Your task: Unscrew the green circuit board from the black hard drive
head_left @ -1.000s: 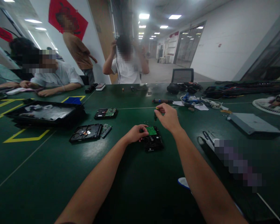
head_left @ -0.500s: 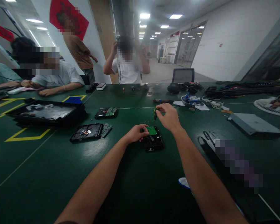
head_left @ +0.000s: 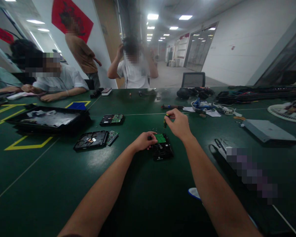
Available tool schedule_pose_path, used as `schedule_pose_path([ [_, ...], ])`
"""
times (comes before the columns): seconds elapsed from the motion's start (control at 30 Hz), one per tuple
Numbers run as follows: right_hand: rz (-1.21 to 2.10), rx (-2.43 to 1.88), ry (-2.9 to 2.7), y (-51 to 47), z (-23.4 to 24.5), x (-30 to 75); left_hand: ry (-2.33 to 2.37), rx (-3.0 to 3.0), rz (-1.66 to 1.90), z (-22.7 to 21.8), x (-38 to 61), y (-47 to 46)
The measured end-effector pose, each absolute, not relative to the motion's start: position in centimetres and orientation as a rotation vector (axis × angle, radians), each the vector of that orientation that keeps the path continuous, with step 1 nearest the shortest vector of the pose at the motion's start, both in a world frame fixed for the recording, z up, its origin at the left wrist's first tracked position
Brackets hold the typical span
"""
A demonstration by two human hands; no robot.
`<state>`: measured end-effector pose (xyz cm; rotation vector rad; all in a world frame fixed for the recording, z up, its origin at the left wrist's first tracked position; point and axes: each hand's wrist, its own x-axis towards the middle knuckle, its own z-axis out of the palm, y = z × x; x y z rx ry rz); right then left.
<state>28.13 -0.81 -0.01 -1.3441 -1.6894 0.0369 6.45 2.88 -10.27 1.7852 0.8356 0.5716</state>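
A black hard drive (head_left: pixel 163 152) lies on the green table (head_left: pixel 138 184) in front of me, with a green circuit board (head_left: pixel 160 138) on its upper face. My left hand (head_left: pixel 145 141) is closed on the drive's left edge, fingertips by the board. Pinched in my right hand (head_left: pixel 179 124) is a small yellow-and-black screwdriver (head_left: pixel 165 123), held upright with its shaft pointing down at the far end of the drive. Whether the tip touches a screw is too small to tell. A few tiny parts, probably screws, lie just beyond the drive.
To the left are an opened hard drive (head_left: pixel 91 140), a loose circuit board (head_left: pixel 111 137), another drive (head_left: pixel 111 119) and a black tray (head_left: pixel 49 118). A grey metal box (head_left: pixel 270 130) and cables (head_left: pixel 202 105) lie right. Across the table sits a person (head_left: pixel 135 70) with raised arms.
My right hand and the screwdriver have shifted very slightly to the right. My left hand stays on the hard drive.
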Motion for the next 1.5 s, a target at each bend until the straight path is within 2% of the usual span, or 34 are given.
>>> schedule_pose_path([
  [1.5, 0.046, -1.261, -1.722, -0.57, -0.43, 28.1, 0.814, 1.817, 0.58, -10.52, 6.29, 3.03],
])
